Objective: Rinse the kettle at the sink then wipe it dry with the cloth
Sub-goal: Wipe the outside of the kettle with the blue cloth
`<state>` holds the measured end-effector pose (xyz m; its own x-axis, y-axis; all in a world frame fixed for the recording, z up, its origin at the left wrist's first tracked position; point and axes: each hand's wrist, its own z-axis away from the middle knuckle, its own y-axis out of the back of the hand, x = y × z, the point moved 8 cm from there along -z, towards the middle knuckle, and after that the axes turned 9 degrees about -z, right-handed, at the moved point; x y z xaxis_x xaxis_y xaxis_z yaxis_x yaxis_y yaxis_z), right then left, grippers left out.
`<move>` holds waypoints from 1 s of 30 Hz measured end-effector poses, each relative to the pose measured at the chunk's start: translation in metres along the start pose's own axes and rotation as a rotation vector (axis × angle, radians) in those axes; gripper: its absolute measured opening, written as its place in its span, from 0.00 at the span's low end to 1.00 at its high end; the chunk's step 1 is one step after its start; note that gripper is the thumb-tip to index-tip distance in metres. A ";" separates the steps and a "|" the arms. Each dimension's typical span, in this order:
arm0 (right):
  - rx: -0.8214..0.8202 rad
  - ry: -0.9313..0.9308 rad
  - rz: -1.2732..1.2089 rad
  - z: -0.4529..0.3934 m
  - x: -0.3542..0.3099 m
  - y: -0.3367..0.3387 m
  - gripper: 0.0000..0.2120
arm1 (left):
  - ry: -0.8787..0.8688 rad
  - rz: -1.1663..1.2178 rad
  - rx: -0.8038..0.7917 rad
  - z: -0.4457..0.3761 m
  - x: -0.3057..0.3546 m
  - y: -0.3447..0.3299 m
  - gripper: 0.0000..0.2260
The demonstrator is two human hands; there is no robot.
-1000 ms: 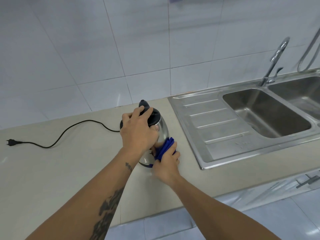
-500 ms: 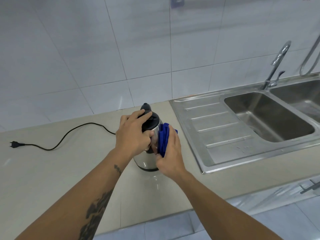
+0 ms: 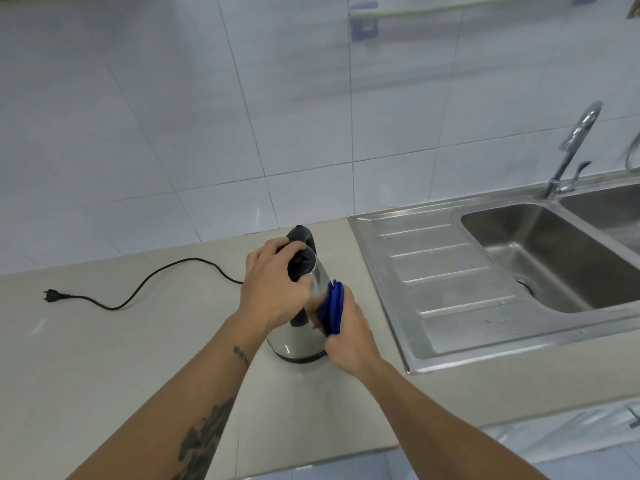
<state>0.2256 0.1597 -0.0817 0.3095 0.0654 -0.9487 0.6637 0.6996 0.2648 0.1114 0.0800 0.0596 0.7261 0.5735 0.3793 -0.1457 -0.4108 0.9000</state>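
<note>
I see the kettle [image 3: 302, 327] upright on the counter [image 3: 104, 358], left of the sink [image 3: 554, 258]. My left hand [image 3: 273, 292] grips its top; my right hand [image 3: 346, 327] presses the cloth [image 3: 334, 306] against its right side, axis vertical.

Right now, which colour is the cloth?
Blue; the cloth shows best in the head view, against the kettle.

Left hand [image 3: 273, 292]: palm down, fingers curled in a grip. Right hand [image 3: 349, 327]: fingers closed, pressing sideways. Both forearms extended forward.
</note>
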 end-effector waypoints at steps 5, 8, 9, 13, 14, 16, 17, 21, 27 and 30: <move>-0.031 0.183 -0.033 -0.007 -0.019 0.007 0.49 | 0.224 -0.034 0.062 -0.001 0.006 -0.015 0.22; -0.093 0.160 -0.050 -0.024 -0.022 0.015 0.45 | 0.294 -0.101 0.059 -0.004 0.007 -0.019 0.27; -0.128 0.129 -0.039 -0.029 -0.021 0.017 0.43 | 0.296 -0.119 0.055 -0.006 0.006 -0.018 0.29; -0.284 0.064 -0.027 -0.042 -0.029 0.021 0.44 | 0.254 -0.098 0.009 -0.012 -0.001 -0.009 0.31; -0.292 0.087 -0.039 -0.043 -0.037 0.021 0.45 | 0.224 -0.082 -0.012 -0.013 -0.004 -0.007 0.31; -0.307 0.135 -0.035 -0.046 -0.050 0.021 0.46 | 0.164 -0.054 -0.072 -0.016 -0.008 -0.002 0.29; -0.320 0.151 -0.020 -0.048 -0.054 0.022 0.46 | 0.145 -0.034 -0.104 -0.016 -0.010 0.001 0.29; -0.346 0.142 0.007 -0.059 -0.057 0.028 0.43 | 0.146 0.083 -0.159 -0.016 -0.010 0.005 0.33; -0.335 0.053 -0.065 -0.066 -0.039 0.022 0.38 | 0.163 0.153 -0.170 -0.018 -0.010 0.004 0.33; -0.348 0.021 -0.075 -0.070 -0.039 0.020 0.35 | 0.179 0.175 -0.159 -0.017 -0.010 0.005 0.33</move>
<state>0.1796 0.2207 -0.0516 0.2519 0.0165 -0.9676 0.4113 0.9032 0.1225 0.0920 0.0846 0.0637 0.5524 0.6256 0.5509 -0.3723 -0.4061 0.8345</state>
